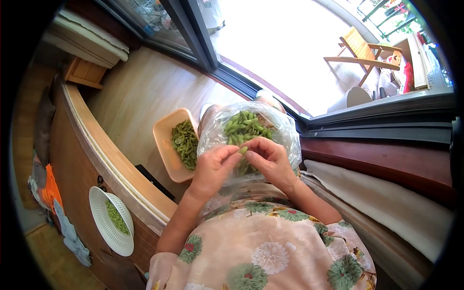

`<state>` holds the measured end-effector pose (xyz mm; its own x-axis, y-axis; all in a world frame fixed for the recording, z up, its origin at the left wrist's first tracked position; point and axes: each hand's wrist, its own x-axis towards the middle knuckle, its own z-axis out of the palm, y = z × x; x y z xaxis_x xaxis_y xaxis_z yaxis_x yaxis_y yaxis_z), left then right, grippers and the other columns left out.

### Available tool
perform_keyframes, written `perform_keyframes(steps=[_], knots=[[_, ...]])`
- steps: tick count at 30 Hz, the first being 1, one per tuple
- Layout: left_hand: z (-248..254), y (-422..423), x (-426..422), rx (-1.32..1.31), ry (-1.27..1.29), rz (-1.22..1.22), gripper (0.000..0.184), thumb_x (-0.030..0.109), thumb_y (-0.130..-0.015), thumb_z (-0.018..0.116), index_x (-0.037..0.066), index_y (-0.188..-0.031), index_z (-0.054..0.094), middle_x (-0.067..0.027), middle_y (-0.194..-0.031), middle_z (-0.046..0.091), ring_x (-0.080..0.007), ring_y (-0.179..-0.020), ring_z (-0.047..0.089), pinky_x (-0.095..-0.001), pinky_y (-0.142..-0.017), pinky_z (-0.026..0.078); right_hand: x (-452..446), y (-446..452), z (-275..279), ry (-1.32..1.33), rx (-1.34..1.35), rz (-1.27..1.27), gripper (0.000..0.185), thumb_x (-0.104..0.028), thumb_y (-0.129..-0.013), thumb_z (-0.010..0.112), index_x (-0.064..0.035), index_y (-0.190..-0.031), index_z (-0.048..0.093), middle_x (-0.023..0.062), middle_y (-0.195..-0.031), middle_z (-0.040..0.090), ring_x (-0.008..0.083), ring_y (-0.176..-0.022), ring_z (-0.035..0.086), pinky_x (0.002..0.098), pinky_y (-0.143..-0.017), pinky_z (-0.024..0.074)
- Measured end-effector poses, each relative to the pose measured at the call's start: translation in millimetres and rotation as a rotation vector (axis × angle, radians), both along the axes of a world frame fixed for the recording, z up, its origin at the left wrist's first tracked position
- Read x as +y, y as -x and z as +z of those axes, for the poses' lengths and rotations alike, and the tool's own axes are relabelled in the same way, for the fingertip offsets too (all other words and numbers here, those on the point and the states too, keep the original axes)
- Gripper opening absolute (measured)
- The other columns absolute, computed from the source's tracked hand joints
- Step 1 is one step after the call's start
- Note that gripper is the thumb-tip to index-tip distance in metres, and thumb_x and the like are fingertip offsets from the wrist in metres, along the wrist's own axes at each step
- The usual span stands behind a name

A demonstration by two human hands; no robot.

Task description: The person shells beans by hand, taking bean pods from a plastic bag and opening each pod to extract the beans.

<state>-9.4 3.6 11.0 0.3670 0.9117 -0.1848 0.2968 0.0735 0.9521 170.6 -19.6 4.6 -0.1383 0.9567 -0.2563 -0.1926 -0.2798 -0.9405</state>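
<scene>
A small green pod point(243, 150) is pinched between my two hands, over a clear plastic bag on my lap. My left hand point(212, 169) holds its left side with thumb and forefinger. On the other side, my right hand point(271, 162) grips it with fingers curled. The open plastic bag point(287, 130) surrounds a heap of green pods point(246, 124) just beyond my fingers. To the left of the bag, a peach-coloured basin point(163, 140) holds darker green pods point(185, 143). A white colander point(100, 220) with shelled green beans point(116, 217) rests farther left.
The colander is on a brown mat-covered seat point(79, 174) with a wooden edge. A dark sliding-door frame point(232, 79) runs beyond the bag. A wooden folding chair point(360, 53) stands outside. At the right lies a beige cushion point(386, 203).
</scene>
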Motion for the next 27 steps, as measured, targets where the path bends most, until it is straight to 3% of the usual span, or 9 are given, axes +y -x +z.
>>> perform_keyframes(steps=[6,9,10,14,21,27], knots=[[5,-4,-2,0.185,-0.203,-0.056,0.021,0.013,-0.084,0.064,0.002,-0.101,0.064,-0.0164,-0.088,0.063,-0.0322,-0.081,0.061,-0.0366,-0.072,0.049,-1,0,-5,-0.024,-0.023,-0.007,0.012,-0.004,-0.088,0.061,0.0004,-0.099,0.062,-0.0024,-0.087,0.061,0.0025,-0.077,0.054,0.0175,-0.068,0.0438],[8,-5,1,0.256,-0.349,-0.144,0.018,0.013,-0.087,0.062,0.001,-0.101,0.063,-0.0144,-0.085,0.062,-0.0276,-0.073,0.06,-0.0335,-0.067,0.048,-1,-1,-1,-0.017,-0.086,-0.005,0.01,-0.004,-0.086,0.061,-0.0003,-0.095,0.064,-0.004,-0.081,0.06,0.0016,-0.072,0.051,0.017,-0.063,0.0419],[9,-5,2,0.269,-0.364,-0.151,0.018,0.013,-0.087,0.061,0.002,-0.101,0.063,-0.0155,-0.085,0.062,-0.0302,-0.074,0.06,-0.0356,-0.067,0.048,-2,-1,-3,-0.007,-0.079,0.001,0.011,-0.006,-0.083,0.061,0.0007,-0.092,0.063,-0.0002,-0.079,0.061,0.0045,-0.073,0.053,0.0212,-0.065,0.0454],[8,-4,-2,0.344,-0.448,-0.208,0.016,0.013,-0.088,0.058,0.002,-0.099,0.061,-0.0186,-0.087,0.061,-0.0374,-0.079,0.06,-0.0428,-0.068,0.047,-3,-3,-8,-0.074,-0.148,0.031,0.009,-0.005,-0.081,0.059,0.0004,-0.088,0.062,-0.0008,-0.074,0.058,0.0043,-0.07,0.052,0.0212,-0.061,0.0439],[12,-9,-5,0.392,-0.431,-0.3,0.014,0.016,-0.09,0.054,0.003,-0.092,0.055,-0.0198,-0.08,0.058,-0.0405,-0.078,0.056,-0.0475,-0.067,0.044,-4,-3,-7,-0.1,-0.073,0.046,0.008,-0.007,-0.078,0.06,-0.0008,-0.081,0.055,-0.0005,-0.069,0.053,0.0063,-0.066,0.049,0.0244,-0.058,0.0415],[4,-8,-8,0.397,-0.446,-0.319,0.012,0.015,-0.09,0.053,0.002,-0.088,0.054,-0.0204,-0.079,0.057,-0.0408,-0.077,0.056,-0.0484,-0.066,0.043,-7,-4,-7,-0.167,-0.173,0.061,0.01,-0.008,-0.076,0.06,0.0006,-0.082,0.057,0.0061,-0.07,0.056,0.0109,-0.066,0.051,0.0277,-0.061,0.0441]])
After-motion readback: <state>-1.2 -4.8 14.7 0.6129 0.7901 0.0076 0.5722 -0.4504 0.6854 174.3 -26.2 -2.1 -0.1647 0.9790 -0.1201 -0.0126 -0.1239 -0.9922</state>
